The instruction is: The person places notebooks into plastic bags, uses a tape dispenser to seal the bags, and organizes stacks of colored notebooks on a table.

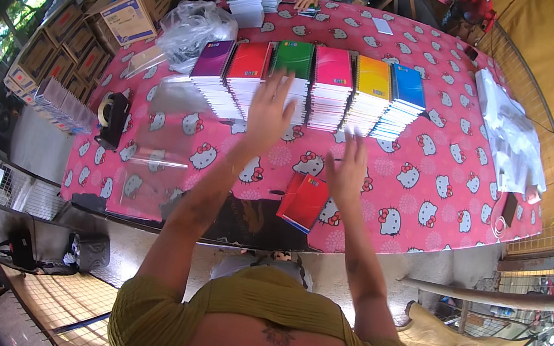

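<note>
Several stacks of spiral notebooks stand side by side across the table: purple (212,60), red (250,60), green (294,57), pink (335,68), yellow (373,78) and blue (408,85). My left hand (270,114) is open, fingers stretched toward the front of the green stack; whether it touches the stack I cannot tell. Lower and to the right, my right hand (347,173) is open and slightly blurred, its fingertips near the yellow stack's base. Beside its wrist lie a few loose red notebooks (304,203), with a blue edge showing underneath.
Clear plastic sleeves (161,147) and a black tape dispenser (112,119) lie at the left. Bunched clear plastic (197,34) sits behind them, near cardboard boxes (131,16). White plastic bags (512,130) lie at right. Across the pink table (430,165), another person handles notebooks (247,10).
</note>
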The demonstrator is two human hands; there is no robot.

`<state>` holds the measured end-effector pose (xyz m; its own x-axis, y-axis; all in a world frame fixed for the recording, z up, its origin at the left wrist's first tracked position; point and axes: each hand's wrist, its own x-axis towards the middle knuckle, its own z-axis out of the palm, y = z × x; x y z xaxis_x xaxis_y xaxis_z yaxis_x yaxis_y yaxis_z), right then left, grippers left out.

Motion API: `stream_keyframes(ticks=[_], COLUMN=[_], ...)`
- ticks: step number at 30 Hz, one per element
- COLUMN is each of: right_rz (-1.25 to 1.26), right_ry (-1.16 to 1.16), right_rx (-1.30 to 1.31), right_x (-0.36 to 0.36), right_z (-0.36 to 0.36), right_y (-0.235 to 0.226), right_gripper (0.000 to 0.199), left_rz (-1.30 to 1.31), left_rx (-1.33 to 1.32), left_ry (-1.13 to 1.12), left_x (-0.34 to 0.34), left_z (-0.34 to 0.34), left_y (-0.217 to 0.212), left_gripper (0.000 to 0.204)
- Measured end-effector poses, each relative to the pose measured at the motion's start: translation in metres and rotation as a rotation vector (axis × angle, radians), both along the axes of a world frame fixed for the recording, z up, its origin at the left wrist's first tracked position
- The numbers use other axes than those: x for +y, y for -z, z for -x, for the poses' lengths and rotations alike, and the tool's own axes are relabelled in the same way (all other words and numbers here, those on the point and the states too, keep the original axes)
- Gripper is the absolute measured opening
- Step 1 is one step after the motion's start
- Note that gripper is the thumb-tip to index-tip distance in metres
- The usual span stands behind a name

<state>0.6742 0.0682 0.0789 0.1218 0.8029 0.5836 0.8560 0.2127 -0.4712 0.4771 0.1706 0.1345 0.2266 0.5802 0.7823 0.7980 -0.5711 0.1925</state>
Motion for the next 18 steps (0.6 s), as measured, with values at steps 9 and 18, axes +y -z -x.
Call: stream_keyframes(ticks=[9, 18], right_rz=[-0.231, -0.218], right_ry=[-0.139, -0.470], right_rx=[-0.276, 1.002], right_x=[0.121, 0.021], right_z=[0.005, -0.028], right_y=[-0.060, -0.065], right_gripper=[0.042, 0.021], left_rz=[0.007, -0.401], left_rx=[0.074, 0.239], left_ry=[0.041, 0.194], left_x=[0.006, 0.048], left_z=[0.031, 0.044], left_y=[-0.094, -0.064], left_gripper=[0.059, 0.023])
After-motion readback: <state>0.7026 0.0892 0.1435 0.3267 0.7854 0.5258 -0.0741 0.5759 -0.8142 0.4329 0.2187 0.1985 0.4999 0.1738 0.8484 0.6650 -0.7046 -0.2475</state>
